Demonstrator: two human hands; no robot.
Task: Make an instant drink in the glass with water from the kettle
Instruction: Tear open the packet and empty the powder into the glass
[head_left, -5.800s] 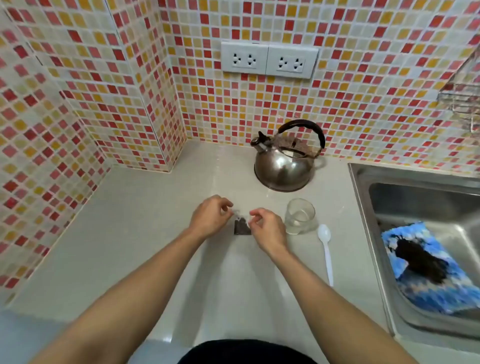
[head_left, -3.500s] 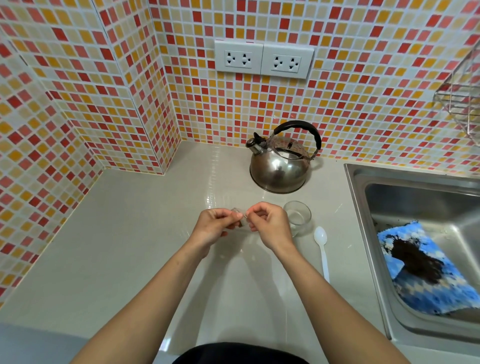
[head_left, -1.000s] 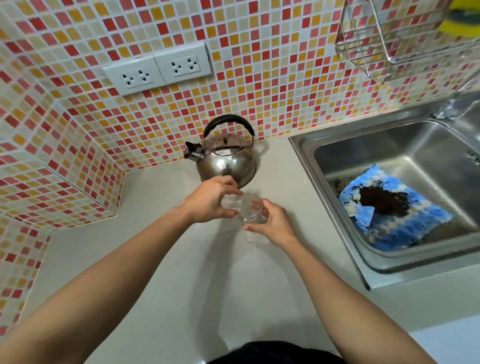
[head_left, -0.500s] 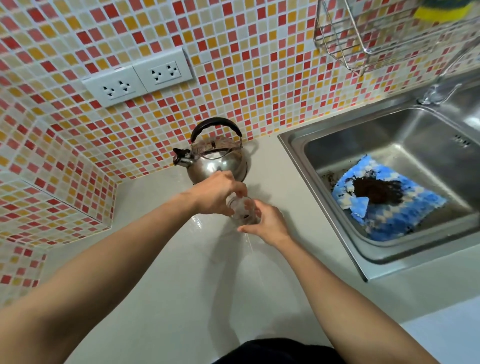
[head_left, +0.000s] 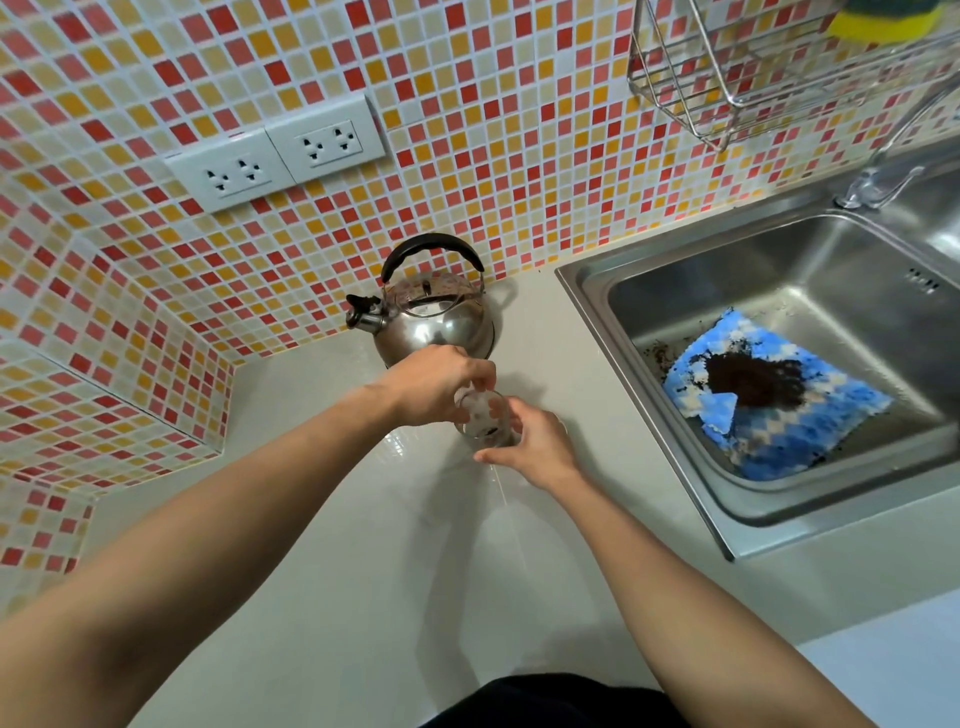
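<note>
Since half a second ago little has shifted; left hand (head_left: 434, 384) still pinches a clear crinkled sachet (head_left: 480, 407) over the round glass (head_left: 488, 427); right hand (head_left: 535, 441) curls around the glass's side on the smooth pale counter (head_left: 363, 571); dark granules speckle inside; domed steel kettle (head_left: 434, 325) stands just behind.

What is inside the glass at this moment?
A few dark specks lie at the bottom of the glass. The left hand over the rim and the right hand at its side cover part of it.
</note>
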